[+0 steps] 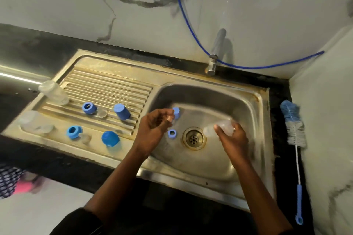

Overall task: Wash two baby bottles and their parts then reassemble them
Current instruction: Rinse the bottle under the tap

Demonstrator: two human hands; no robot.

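Over the sink basin (246,105), my right hand (234,139) grips a clear baby bottle (219,128) lying on its side above the drain (194,138). My left hand (154,125) has its fingers curled and pinches a small clear nipple (169,118), which is blurred. A blue cap (176,112) and a blue ring (172,133) lie in the basin just beside that hand. On the drainboard (107,82) are two more clear bottles (53,92) (36,124), two blue rings (88,108) (73,132) and two blue caps (122,111) (110,138).
The tap (214,59) stands behind the basin with no water running. A blue bottle brush (293,122) lies on the black counter at the right, against the marble wall. A blue hose (191,30) hangs along the back wall.
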